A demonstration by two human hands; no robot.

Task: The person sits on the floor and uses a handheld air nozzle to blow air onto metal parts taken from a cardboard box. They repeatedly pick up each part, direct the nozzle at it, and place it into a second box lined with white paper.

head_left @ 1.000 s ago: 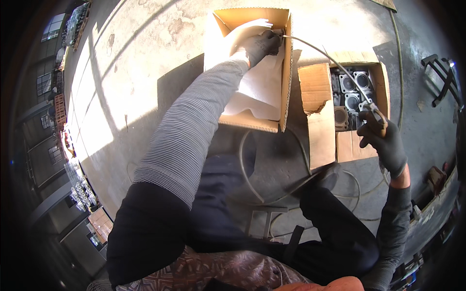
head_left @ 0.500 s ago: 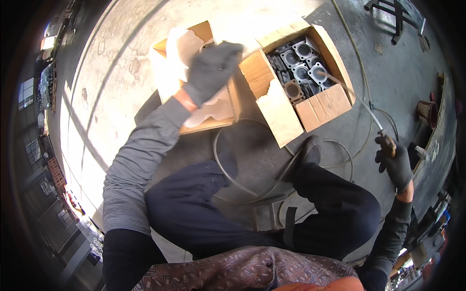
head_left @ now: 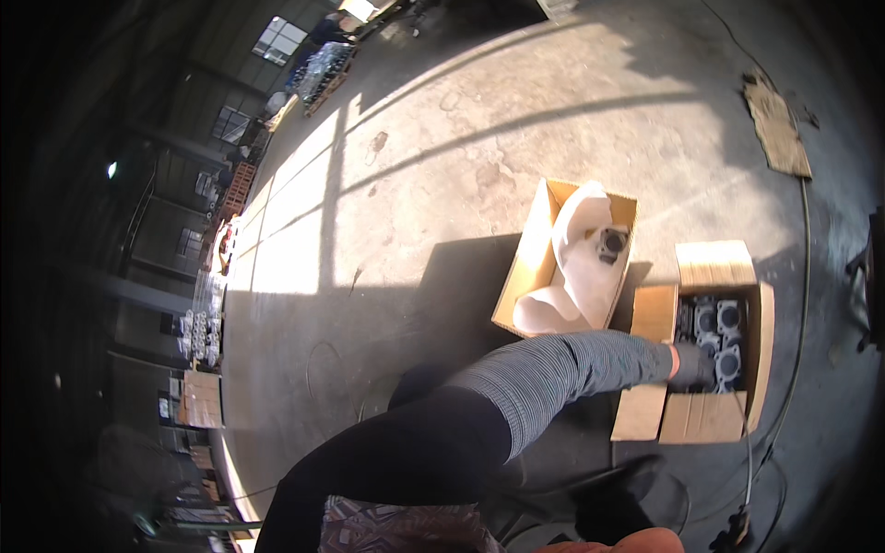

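Note:
My gloved left hand (head_left: 691, 366) reaches into the right cardboard box (head_left: 705, 419), against the grey metal castings (head_left: 727, 360) with round bores. Its fingers are hidden among them, so their grip does not show. At the lower right edge, my dark-gloved right hand (head_left: 734, 533) is closed round the handle of a long-nozzled air blow gun (head_left: 748, 461). The thin nozzle points up toward the box's near flap. Left of that box stands another cardboard box (head_left: 524, 267) lined with white sheeting (head_left: 583, 267). One casting (head_left: 612, 243) lies on the sheeting.
A hose (head_left: 800, 369) runs along the floor right of the boxes. A flattened piece of cardboard (head_left: 776, 129) lies at the far right. Racks and stacked goods (head_left: 207, 313) line the left side. Another person (head_left: 329, 29) is at the far back.
My left hand has moved from the lined box into the right box. The view has swung left, so both boxes appear farther right. A casting now shows on the sheeting.

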